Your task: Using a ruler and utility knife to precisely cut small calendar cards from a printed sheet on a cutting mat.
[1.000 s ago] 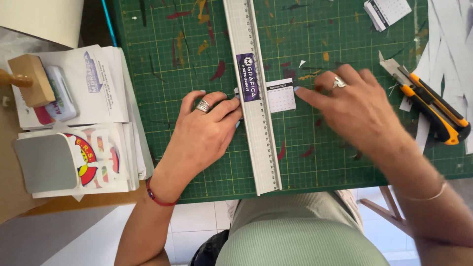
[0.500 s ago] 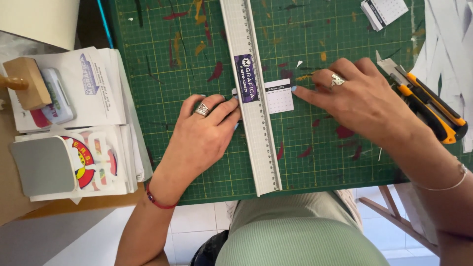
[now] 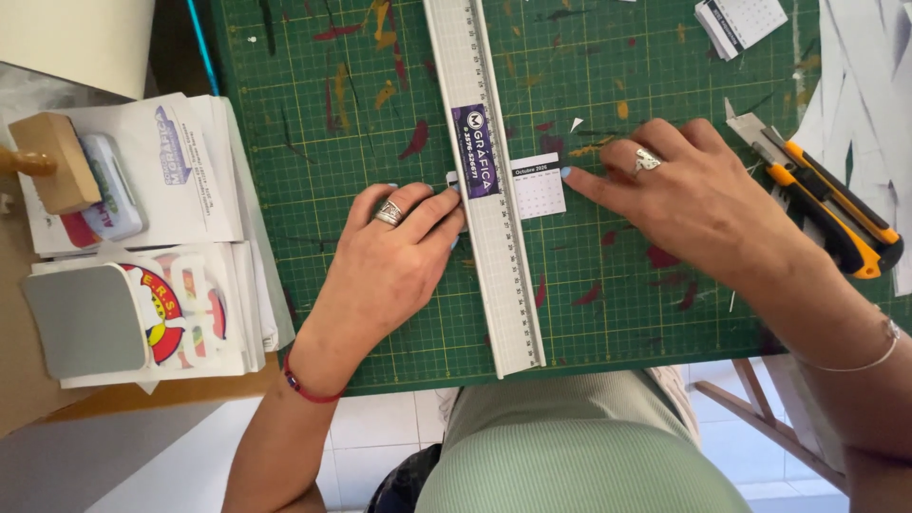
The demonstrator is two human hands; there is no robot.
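Left hand [image 3: 394, 256]: I see it lower centre, flat and unclenched, fingertips pressing the ruler's [image 3: 489, 180] left edge.
Right hand [image 3: 698, 204]: centre right, gripping nothing, one fingertip touching the small card [image 3: 539, 186].
Card: just right of the ruler, on the green mat [image 3: 313, 114].
Knife [image 3: 826, 204]: far right, untouched.
Paper stacks [image 3: 152, 247]: left edge.

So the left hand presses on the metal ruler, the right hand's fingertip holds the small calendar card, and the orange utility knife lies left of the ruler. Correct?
Not quite. In the head view the utility knife lies right of the ruler, beyond the right hand. The left hand does press on the ruler, and the right fingertip does touch the calendar card.
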